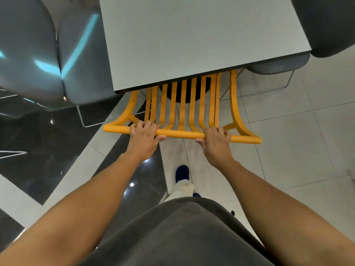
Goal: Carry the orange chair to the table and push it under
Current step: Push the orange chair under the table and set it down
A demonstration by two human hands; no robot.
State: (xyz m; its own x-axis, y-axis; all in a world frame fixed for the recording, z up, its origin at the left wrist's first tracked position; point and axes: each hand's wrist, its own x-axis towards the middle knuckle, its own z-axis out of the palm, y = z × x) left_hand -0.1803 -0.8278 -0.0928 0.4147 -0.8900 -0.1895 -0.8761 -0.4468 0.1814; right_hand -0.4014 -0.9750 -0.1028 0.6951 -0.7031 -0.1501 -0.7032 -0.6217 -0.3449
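The orange chair [182, 134] has a slatted back and a round top rail. Its seat lies hidden beneath the grey table [201, 39], and only the backrest sticks out past the table's near edge. My left hand [144, 138] grips the top rail left of centre. My right hand [217, 143] grips the same rail right of centre. Both hands have fingers curled over the rail and thumbs underneath.
A grey padded chair [38, 54] stands at the table's left side, and another dark grey chair [326, 25] at its right, with a wire leg frame [269, 91] on the floor. My blue shoe [182, 173] is on the light floor tiles behind the orange chair.
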